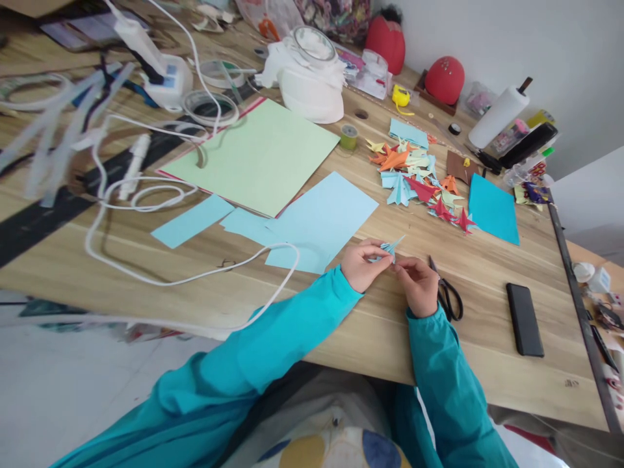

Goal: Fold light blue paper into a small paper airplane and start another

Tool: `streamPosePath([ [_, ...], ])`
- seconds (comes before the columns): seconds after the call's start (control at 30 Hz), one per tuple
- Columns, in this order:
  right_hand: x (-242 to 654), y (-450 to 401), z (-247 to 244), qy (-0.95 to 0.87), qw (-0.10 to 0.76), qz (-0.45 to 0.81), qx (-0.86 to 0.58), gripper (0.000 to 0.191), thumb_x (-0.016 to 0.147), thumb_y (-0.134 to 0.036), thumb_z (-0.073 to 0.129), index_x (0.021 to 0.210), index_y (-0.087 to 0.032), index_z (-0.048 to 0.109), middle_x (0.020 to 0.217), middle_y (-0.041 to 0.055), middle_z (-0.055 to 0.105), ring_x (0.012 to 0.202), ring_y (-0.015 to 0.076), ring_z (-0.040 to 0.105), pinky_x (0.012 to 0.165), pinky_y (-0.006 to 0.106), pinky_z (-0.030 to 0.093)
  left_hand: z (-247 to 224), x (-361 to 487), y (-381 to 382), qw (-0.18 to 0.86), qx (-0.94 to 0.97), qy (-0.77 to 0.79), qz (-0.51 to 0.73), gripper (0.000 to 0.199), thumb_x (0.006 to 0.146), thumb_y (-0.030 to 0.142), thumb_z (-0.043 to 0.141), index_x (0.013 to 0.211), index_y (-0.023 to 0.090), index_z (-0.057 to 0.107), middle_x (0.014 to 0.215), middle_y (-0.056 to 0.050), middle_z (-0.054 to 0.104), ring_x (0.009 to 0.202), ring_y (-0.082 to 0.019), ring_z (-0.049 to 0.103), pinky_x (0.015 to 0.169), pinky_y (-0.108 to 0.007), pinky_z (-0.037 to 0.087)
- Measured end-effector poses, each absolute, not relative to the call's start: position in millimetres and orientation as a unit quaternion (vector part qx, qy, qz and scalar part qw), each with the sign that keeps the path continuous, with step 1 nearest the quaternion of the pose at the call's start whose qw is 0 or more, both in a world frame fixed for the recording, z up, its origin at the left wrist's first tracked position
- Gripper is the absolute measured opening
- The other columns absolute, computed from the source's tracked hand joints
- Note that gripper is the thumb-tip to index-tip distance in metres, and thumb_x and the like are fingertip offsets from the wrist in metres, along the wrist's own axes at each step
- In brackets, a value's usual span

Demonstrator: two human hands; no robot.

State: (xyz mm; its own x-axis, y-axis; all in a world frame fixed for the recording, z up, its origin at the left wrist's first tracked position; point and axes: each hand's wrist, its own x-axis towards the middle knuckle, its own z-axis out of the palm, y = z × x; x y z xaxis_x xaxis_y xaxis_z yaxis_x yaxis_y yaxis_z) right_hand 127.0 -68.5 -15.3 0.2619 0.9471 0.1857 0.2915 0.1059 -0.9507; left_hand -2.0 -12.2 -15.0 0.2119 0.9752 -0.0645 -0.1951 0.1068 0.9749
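Between the fingers of my left hand point(366, 264) is a small folded light blue paper piece point(390, 247) with a thin point sticking up to the right. My right hand point(418, 283) is pinched at the paper's lower right side; what its fingertips hold is too small to tell. Black scissors point(449, 298) lie just right of my right hand. Light blue paper sheets point(331, 211) lie beyond my left hand, with a cut strip point(192, 221) farther left. Behind my hands is a pile of colourful folded paper pieces point(422, 185).
A white cable point(160, 283) loops over the left side to near my left sleeve. A green sheet point(253, 156) lies behind it. A black phone point(524, 320) and a blue square sheet point(494, 209) are at right. Tape rolls, a white cap point(312, 91) and a thread spool point(348, 136) stand farther back.
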Motion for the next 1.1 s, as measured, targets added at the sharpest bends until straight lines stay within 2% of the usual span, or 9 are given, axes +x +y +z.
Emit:
streamPosePath([
  [0.2,126.7,-65.3,-12.3,-0.398,0.571,0.460,-0.552,0.011,0.065,-0.027,0.072,0.066,-0.019,0.066,0.059,0.0002,0.066,0.053,0.0128,0.058,0.049,0.025,0.047,-12.2,-2.9,-15.7,0.608,0.497,0.401,0.472,0.012,0.057,0.025,0.074,0.063,0.015,0.071,0.094,-0.010,0.064,0.085,-0.021,0.063,0.067,-0.029,0.053],
  [0.37,125.5,-64.4,-11.1,-0.337,0.582,0.509,-0.537,0.011,0.060,-0.025,0.074,0.062,-0.018,0.066,0.059,0.0001,0.068,0.052,0.0129,0.059,0.050,0.026,0.047,-13.0,-2.7,-16.9,0.604,0.507,0.399,0.468,0.013,0.058,0.027,0.074,0.063,0.015,0.070,0.096,-0.010,0.063,0.085,-0.021,0.063,0.063,-0.027,0.053],
  [0.53,124.6,-63.7,-10.6,-0.287,0.597,0.550,-0.508,0.012,0.056,-0.023,0.077,0.059,-0.018,0.066,0.057,0.0002,0.068,0.052,0.0116,0.058,0.051,0.024,0.045,-13.8,-2.6,-16.9,0.598,0.512,0.396,0.472,0.012,0.058,0.025,0.073,0.064,0.015,0.071,0.096,-0.010,0.064,0.084,-0.020,0.063,0.065,-0.027,0.053],
  [1.1,122.9,-63.9,-7.5,-0.256,0.609,0.568,-0.491,0.011,0.056,-0.020,0.077,0.057,-0.018,0.067,0.057,0.0003,0.069,0.052,0.0097,0.058,0.052,0.022,0.044,-16.1,-2.2,-18.5,0.588,0.523,0.391,0.477,0.013,0.060,0.027,0.074,0.065,0.015,0.071,0.098,-0.010,0.063,0.085,-0.020,0.063,0.063,-0.026,0.054],
])
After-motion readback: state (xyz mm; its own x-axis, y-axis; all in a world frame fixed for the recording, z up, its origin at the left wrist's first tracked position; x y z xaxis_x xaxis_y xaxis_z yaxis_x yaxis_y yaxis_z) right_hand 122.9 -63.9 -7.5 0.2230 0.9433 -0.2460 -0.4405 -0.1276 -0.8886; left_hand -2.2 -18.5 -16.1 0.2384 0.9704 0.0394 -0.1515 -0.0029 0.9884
